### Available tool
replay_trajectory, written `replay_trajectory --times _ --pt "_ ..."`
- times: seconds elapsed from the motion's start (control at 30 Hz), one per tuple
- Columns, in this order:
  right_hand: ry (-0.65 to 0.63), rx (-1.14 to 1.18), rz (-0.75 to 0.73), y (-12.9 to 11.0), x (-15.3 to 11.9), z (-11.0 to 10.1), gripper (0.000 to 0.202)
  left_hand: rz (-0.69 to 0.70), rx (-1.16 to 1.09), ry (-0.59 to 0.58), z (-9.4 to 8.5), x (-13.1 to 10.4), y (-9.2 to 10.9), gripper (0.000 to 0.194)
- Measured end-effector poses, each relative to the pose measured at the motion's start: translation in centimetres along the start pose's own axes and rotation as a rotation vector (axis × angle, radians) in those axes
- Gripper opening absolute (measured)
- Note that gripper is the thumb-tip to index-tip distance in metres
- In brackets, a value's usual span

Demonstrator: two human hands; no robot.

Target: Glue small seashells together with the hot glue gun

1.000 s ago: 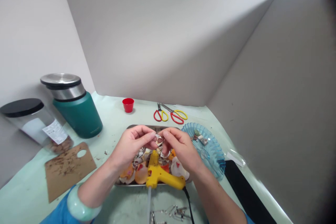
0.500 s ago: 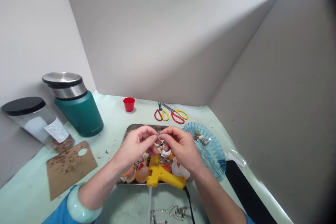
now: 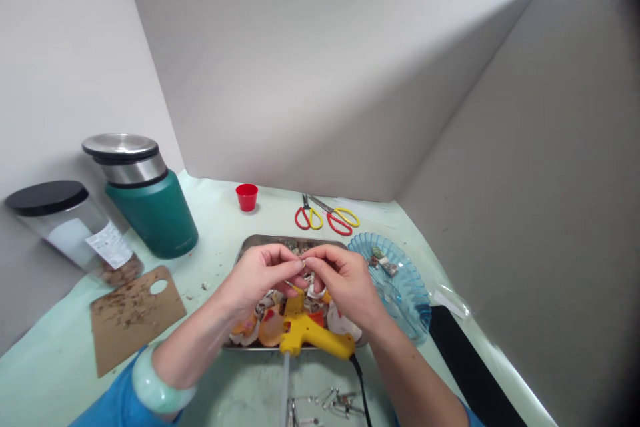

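Above a metal tray [image 3: 250, 240] of shells, my left hand [image 3: 267, 275] and my right hand [image 3: 343, 275] meet fingertip to fingertip. Both are closed in a pinch around something tiny, too small and too covered by the fingers to name. Below them, a yellow glue gun [image 3: 303, 332] lies across the tray's near side, a clear glue stick [image 3: 286, 380] sticking out of its back. Orange and white shells [image 3: 271, 327] show around the gun. The hands hide much of the tray's middle.
A blue glass plate [image 3: 417, 293] with small pieces stands right of the tray. Two pairs of scissors [image 3: 340, 220] and a red cup [image 3: 247, 197] lie behind. At left are a green flask [image 3: 155, 217], a jar [image 3: 75, 233] and a brown board [image 3: 135, 320]. Metal clips [image 3: 343, 403] lie in front.
The two hands stay together over the tray, with the fingertips drawn slightly closer around the tiny thing. The view has shifted a little; the objects on the table look unmoved.
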State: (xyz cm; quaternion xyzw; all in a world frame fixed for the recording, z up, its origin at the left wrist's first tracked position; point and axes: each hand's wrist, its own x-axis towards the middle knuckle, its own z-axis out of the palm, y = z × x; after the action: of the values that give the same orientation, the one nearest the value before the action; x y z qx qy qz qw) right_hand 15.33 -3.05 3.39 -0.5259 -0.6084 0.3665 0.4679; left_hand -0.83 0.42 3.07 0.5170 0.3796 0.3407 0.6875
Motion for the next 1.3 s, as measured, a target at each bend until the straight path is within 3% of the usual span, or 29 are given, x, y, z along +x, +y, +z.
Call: replay_trajectory --times 0.4,0.8,1.1,1.3 --pt "-0.005 0.023 0.049 0.3 0.14 0.28 0.012 -0.033 0.045 0.087 0.39 0.04 0.05 0.007" --pt "-0.001 0.003 0.062 0.3 0.01 0.32 0.011 -0.039 0.057 0.053 0.23 0.02 0.13 0.011" --pt "-0.006 0.006 0.083 0.22 0.23 0.42 0.011 -0.042 0.081 0.09 0.33 0.23 -0.01 0.002" --pt "0.0 0.007 0.09 0.16 0.06 0.34 0.01 -0.079 0.076 0.043 0.07 0.07 0.34 0.01"
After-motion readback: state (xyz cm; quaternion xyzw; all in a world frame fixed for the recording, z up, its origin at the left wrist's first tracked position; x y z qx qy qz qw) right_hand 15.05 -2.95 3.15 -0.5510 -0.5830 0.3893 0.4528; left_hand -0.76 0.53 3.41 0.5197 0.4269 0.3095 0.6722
